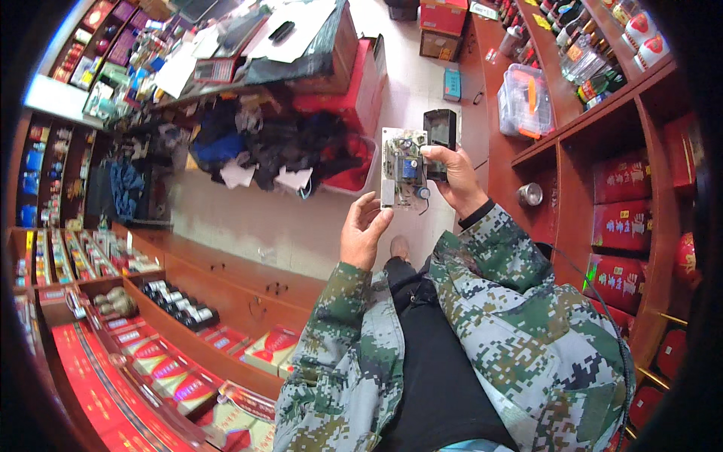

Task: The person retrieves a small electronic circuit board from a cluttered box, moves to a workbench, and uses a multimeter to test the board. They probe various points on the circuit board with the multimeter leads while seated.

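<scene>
Glossy red-brown wooden shelving (570,177), stacked with flat red cartons (622,224), is seen at the right of a shop-like room, above a pale, smooth floor (248,226). A camouflage jacket (520,324) of creased, pixel-patterned cloth is worn. The right hand (461,179) is closed in a grip on a circuit board, its thumb laid over the right edge. The left hand (360,235) is raised with curled fingers at the lower left corner; whether the board is touched by it cannot be told. An open, box-shaped housing (440,126) of hard-looking black plastic is seen just right of the board. By appearance, opening up is done and the bare board is being handled; how much is left cannot be judged. The flat, pale, rectangular circuit board (399,188) is studded with parts, including a blocky blue component (409,169) and a thin dark wire (425,207).
</scene>
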Demonstrator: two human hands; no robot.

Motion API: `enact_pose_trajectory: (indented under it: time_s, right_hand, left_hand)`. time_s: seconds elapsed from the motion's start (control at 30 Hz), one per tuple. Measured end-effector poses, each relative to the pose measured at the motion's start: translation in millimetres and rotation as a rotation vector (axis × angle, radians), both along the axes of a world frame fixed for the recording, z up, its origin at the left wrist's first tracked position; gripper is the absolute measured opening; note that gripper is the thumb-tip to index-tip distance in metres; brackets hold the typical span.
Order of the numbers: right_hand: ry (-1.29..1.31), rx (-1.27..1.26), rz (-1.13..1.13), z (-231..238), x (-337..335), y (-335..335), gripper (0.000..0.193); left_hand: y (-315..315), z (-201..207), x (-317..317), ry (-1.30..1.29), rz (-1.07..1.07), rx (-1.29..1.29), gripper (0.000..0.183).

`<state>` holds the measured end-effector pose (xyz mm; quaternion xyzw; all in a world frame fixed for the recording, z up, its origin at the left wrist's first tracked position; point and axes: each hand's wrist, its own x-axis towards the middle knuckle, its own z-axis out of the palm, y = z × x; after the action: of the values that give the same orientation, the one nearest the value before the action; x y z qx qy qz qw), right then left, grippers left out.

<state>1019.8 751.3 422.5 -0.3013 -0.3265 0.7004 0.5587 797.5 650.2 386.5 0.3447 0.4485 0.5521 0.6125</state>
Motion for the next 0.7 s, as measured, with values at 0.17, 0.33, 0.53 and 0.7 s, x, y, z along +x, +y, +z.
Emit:
enact_pose_trajectory:
  time_s: [0.17, 0.33, 0.53, 0.7]
  right_hand:
    - [-0.067, -0.05, -0.145, 12.2, 18.6, 4.9, 0.034]
    - [-0.091, -0.115, -0.245, 8.6, 32.3, -2.7, 0.03]
    - [0.264, -0.265, -0.293, -29.8, 67.5, -10.5, 0.047]
    - [0.363, -0.237, -0.367, -48.7, 99.5, -16.6, 0.067]
  left_hand:
    - [47.5, 15.1, 23.0, 0.031, -0.191, 0.006, 0.047]
    - [58.4, 26.3, 33.3, 0.145, -0.271, -0.116, 0.042]
    - [51.4, 15.6, 33.3, -0.041, -0.222, -0.254, 0.04]
    - [50.1, 4.2, 22.8, -0.158, -0.096, -0.292, 0.035]
